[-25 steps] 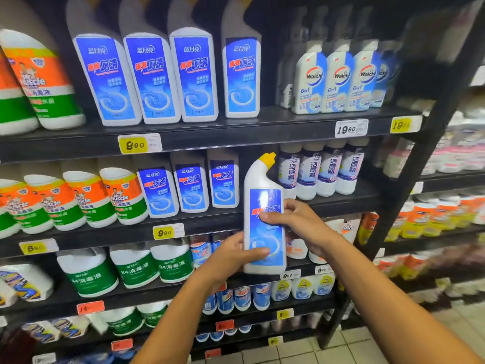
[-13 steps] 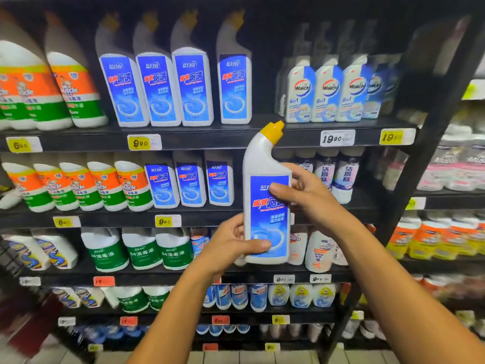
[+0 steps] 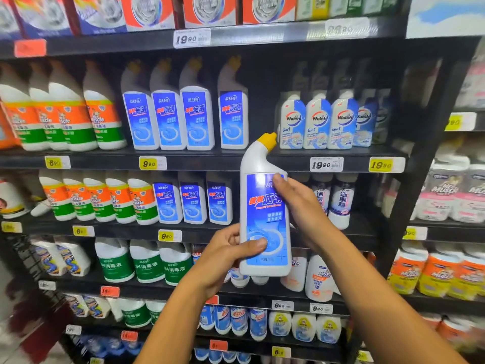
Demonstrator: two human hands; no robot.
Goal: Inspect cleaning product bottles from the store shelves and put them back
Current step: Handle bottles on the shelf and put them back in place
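A white toilet-cleaner bottle (image 3: 265,219) with a blue label and a yellow cap is held upright in front of the black store shelves (image 3: 210,160), clear of every shelf board. The left hand (image 3: 225,256) grips its lower left side, thumb across the label, while the right hand (image 3: 299,206) grips its upper right edge. Matching blue-label bottles (image 3: 183,119) stand in rows on the far shelves to the left.

Glossy white plastic bottle (image 3: 258,164) with shiny blue label (image 3: 263,219); matt black shelves (image 3: 236,160).
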